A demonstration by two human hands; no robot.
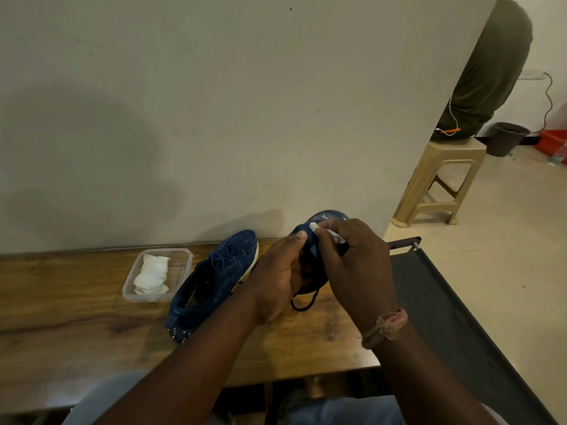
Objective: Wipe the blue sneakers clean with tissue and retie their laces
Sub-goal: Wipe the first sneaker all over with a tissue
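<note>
One blue sneaker point(214, 277) lies on the wooden table point(76, 317), toe toward the wall. I hold the second blue sneaker point(329, 216) raised above the table. My left hand point(280, 279) grips it from the left, thumb on the upper. My right hand point(357, 262) pinches a white tissue point(316, 227) against the upper near the toe. A dark lace loop point(303, 303) hangs below the held sneaker. Both hands hide most of that shoe.
A clear plastic tub point(181, 259) with folded white tissues point(152, 274) stands left of the resting sneaker. The wall runs close behind the table. A dark fabric cot point(445, 302) adjoins the table's right end. Farther right are a beige plastic stool point(441, 179) and a dark bucket point(506, 139).
</note>
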